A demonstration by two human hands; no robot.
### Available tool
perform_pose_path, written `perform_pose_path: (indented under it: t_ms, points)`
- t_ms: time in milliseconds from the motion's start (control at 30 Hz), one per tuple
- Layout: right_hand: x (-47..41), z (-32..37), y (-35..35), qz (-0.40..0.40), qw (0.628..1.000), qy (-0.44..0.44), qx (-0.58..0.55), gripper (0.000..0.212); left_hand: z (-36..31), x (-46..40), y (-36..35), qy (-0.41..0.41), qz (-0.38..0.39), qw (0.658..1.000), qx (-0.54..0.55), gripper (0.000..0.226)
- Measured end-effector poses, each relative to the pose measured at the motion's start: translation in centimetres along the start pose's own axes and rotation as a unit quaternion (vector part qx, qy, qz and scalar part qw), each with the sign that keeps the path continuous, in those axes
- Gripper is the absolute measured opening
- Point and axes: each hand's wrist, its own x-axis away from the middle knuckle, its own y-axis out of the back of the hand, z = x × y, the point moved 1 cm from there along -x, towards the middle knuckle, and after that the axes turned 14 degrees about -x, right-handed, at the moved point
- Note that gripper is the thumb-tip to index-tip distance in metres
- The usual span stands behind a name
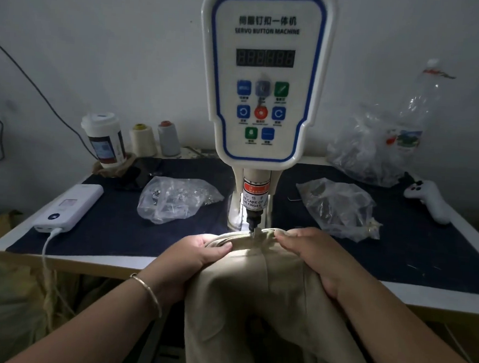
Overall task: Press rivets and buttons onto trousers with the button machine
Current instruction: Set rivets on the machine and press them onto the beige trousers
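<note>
Beige trousers (256, 290) hang over the table's front edge, their waistband pushed under the punch (253, 223) of the white servo button machine (264, 78). My left hand (196, 256) grips the waistband just left of the punch, thumb on top and fingers curled under the fabric. On the right side of the punch, my right hand (309, 257) holds the bunched cloth, fingers lying over the waistband. A lamp at the punch lights the fabric between my hands.
Two clear bags of metal parts (174, 201) (338, 206) lie on the dark table cover (121, 229) either side of the machine. A white power bank (69, 207) with cable lies left. A cup (105, 140), thread cones (143, 140), a crumpled bag (374, 148) and a white handle (430, 199) stand behind.
</note>
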Motion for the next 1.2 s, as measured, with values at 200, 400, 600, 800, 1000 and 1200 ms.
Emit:
perform_pose_path:
  t_ms: [200,400,600,800,1000,1200]
  points:
    - [-2.6,0.0,-0.7,-0.077,0.988,0.058,0.119,0.042,-0.9,-2.3,0.5,-0.024,-0.128,0.973,-0.192,0.031]
    - [-4.6,-1.2,-0.5,-0.090,0.959,0.150,0.222,0.051,-0.6,-4.1,0.9,-0.079,-0.169,0.936,-0.299,0.038]
    - [-5.1,-2.4,-0.4,-0.063,0.934,0.184,0.300,0.048,1.0,-4.5,1.6,-0.077,-0.170,0.931,-0.314,0.048]
    - [-5.3,-3.0,0.1,-0.064,0.922,0.214,0.316,0.047,1.1,-4.8,1.2,-0.111,-0.194,0.922,-0.316,0.050]
    - [-5.2,-4.1,0.4,-0.084,0.908,0.253,0.323,0.045,1.3,-4.8,1.0,-0.139,-0.169,0.923,-0.317,0.040]
    - [-6.0,-4.4,0.9,-0.056,0.937,0.218,0.267,0.044,1.9,-5.6,1.4,-0.142,-0.157,0.923,-0.320,0.041]
